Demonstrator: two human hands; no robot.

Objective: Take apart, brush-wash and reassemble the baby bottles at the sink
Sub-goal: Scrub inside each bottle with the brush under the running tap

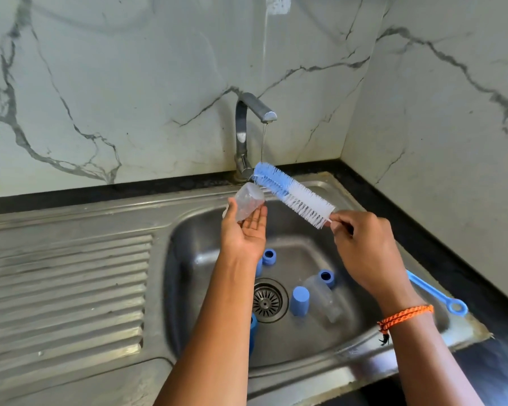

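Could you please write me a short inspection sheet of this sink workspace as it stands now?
Surface: steel sink with ribbed drainboard on the left, dark counter.
Job's things: clear bottle and blue-white brush, both held up; the thin stream from the tap lands on the brush tip; blue caps and a clear bottle part lie in the basin near the drain.
Clutter: blue handle lying on the sink's right rim.
Grippers: left hand holds the bottle; right hand pinches the brush stem.
Cables: nothing seen.
Surroundings: marble-pattern walls meeting in a corner.
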